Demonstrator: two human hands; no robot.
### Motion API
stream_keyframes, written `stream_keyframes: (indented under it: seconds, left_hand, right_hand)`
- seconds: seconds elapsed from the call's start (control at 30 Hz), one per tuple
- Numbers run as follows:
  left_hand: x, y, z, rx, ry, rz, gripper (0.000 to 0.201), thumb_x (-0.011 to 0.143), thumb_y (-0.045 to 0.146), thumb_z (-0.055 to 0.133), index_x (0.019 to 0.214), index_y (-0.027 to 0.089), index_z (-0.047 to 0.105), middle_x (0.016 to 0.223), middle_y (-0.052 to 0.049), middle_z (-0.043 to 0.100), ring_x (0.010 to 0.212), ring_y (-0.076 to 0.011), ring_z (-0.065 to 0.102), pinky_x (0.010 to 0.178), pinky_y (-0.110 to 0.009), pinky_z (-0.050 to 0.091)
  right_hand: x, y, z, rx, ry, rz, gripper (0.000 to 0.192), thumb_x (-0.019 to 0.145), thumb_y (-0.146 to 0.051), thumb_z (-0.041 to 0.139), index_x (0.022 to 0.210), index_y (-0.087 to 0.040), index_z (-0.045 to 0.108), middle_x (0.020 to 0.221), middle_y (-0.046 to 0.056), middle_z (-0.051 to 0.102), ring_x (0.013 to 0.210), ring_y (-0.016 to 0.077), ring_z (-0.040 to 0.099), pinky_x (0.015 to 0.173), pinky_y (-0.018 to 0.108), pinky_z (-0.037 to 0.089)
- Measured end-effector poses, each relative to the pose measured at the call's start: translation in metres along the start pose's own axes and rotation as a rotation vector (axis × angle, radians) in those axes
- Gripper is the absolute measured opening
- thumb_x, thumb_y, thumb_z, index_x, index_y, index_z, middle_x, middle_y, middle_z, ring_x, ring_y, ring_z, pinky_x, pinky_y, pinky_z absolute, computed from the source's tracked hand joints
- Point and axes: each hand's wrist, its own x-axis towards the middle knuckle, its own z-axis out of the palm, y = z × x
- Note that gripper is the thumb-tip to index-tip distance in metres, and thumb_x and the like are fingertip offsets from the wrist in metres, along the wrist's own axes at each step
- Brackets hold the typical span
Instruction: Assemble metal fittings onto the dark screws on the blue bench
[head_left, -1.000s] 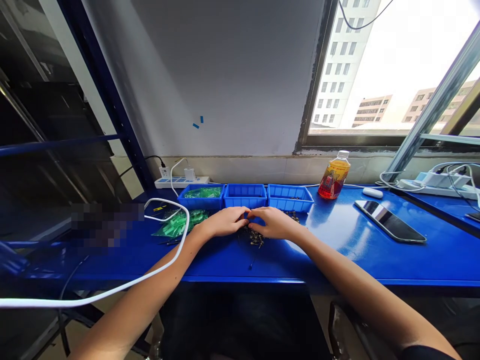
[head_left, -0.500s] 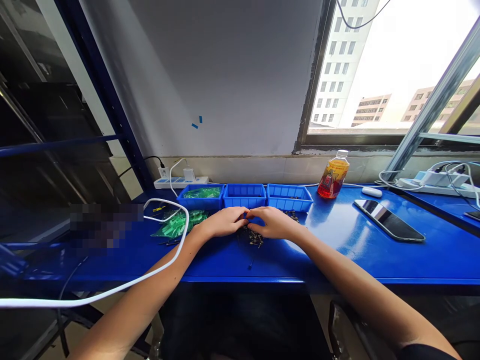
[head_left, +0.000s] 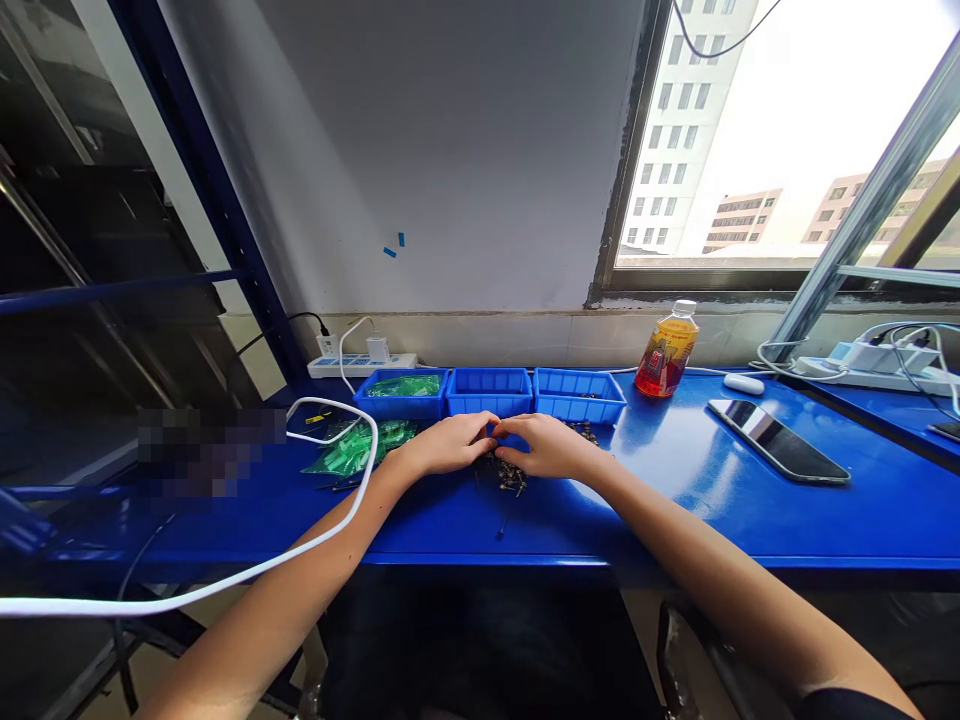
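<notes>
My left hand (head_left: 452,442) and my right hand (head_left: 541,444) meet fingertip to fingertip over the blue table. Both have thumb and fingers drawn together in a pinch; whatever lies between them is too small and hidden to name. Below the fingers spreads a pile of small dark and brass-coloured parts (head_left: 512,477), with thin leads on some. More such parts (head_left: 583,432) show behind my right hand. One loose piece (head_left: 502,528) lies nearer the table's front edge. Left of my left hand rests a green plastic bag (head_left: 358,448) with pale pieces in it.
Behind my hands stand three blue bins in a row: the left bin (head_left: 402,405) holds green bags, then the middle bin (head_left: 489,402) and right bin (head_left: 579,409). A white cable (head_left: 367,470) arcs over my left forearm. A drink bottle (head_left: 667,352) and phone (head_left: 780,442) are at right.
Hardly anything differs. Both hands keep their place above the pile, with at most a slight shift of the fingers.
</notes>
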Motion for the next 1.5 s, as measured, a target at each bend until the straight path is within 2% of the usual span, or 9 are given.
stream_keyframes:
  seconds: [0.13, 0.93, 1.13, 1.33, 1.5]
  left_hand:
    - [-0.0003, -0.0003, 0.0001, -0.011, 0.002, -0.003, 0.03, 0.086, 0.026, 0.039, 0.113, 0.019, 0.048, 0.096, -0.004, 0.063, 0.086, -0.0192, 0.058, 0.074, -0.028, 0.043]
    - [0.0003, -0.0008, -0.0006, -0.02, -0.009, -0.01, 0.028, 0.086, 0.027, 0.039, 0.11, 0.02, 0.052, 0.097, -0.004, 0.063, 0.086, -0.019, 0.058, 0.072, -0.027, 0.043]
    - [0.0004, 0.0007, -0.0007, -0.01, -0.004, -0.002, 0.026, 0.085, 0.028, 0.04, 0.104, 0.019, 0.055, 0.098, -0.005, 0.063, 0.089, -0.02, 0.058, 0.075, -0.028, 0.043]
    - [-0.0015, 0.004, -0.0021, 0.003, -0.007, -0.02, 0.033, 0.086, 0.03, 0.038, 0.116, 0.02, 0.048, 0.091, -0.003, 0.063, 0.081, -0.0179, 0.058, 0.069, -0.026, 0.043]
    - [-0.002, 0.0049, -0.0022, 0.003, 0.001, -0.009, 0.034, 0.085, 0.03, 0.038, 0.116, 0.019, 0.048, 0.092, -0.004, 0.063, 0.081, -0.0187, 0.058, 0.069, -0.027, 0.043]
  right_hand:
    - [0.0, -0.0012, -0.0011, -0.003, -0.014, 0.002, 0.026, 0.082, -0.028, 0.051, 0.103, -0.017, 0.063, 0.102, 0.008, 0.067, 0.092, 0.0226, 0.062, 0.077, 0.03, 0.045]
    - [-0.0005, -0.0027, -0.0014, 0.001, -0.038, 0.006, 0.026, 0.082, -0.027, 0.052, 0.102, -0.016, 0.063, 0.099, 0.007, 0.067, 0.09, 0.0219, 0.062, 0.074, 0.029, 0.043]
    - [-0.0006, -0.0017, -0.0013, -0.018, -0.044, -0.004, 0.023, 0.081, -0.027, 0.053, 0.099, -0.017, 0.063, 0.101, 0.007, 0.067, 0.092, 0.0214, 0.061, 0.074, 0.027, 0.043]
    - [-0.0004, -0.0005, 0.0002, -0.023, -0.069, -0.013, 0.025, 0.081, -0.029, 0.052, 0.1, -0.016, 0.063, 0.1, 0.007, 0.067, 0.091, 0.0214, 0.061, 0.074, 0.028, 0.043]
    - [-0.001, -0.0011, 0.0, -0.01, -0.047, -0.01, 0.023, 0.08, -0.027, 0.053, 0.099, -0.017, 0.063, 0.101, 0.008, 0.066, 0.092, 0.0221, 0.061, 0.074, 0.029, 0.043]
